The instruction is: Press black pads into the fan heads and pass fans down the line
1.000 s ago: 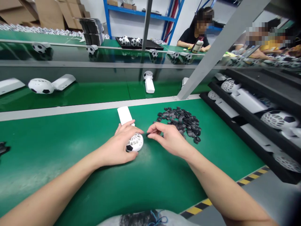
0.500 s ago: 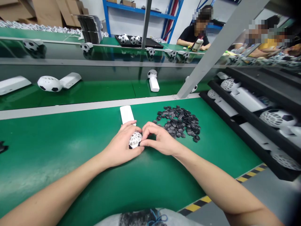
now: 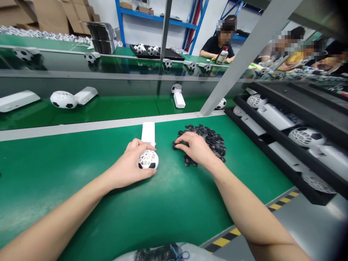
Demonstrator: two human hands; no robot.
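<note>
My left hand (image 3: 129,164) is curled around the round, football-patterned head (image 3: 148,159) of a white handheld device. The head has an open lattice on top and black patches along its lower side. Its flat white handle (image 3: 148,131) lies on the green table, pointing away from me. To the right, my right hand (image 3: 191,146) is at the near left edge of a pile of small black plastic pieces (image 3: 213,139). Thumb and forefinger close on one black piece (image 3: 174,145) there. The palm and wrist hide part of the pile.
Black trays (image 3: 274,145) with more football-headed devices are stacked on the right. A slanted grey post (image 3: 231,72) rises at the table's far edge. Beyond it, a green conveyor (image 3: 122,108) carries similar devices. Several people sit at the back, one in a black shirt (image 3: 221,45).
My right hand has left the football head and moved right to the black pieces. My left hand keeps its hold, with the device shifted slightly left and more of its lattice showing.
</note>
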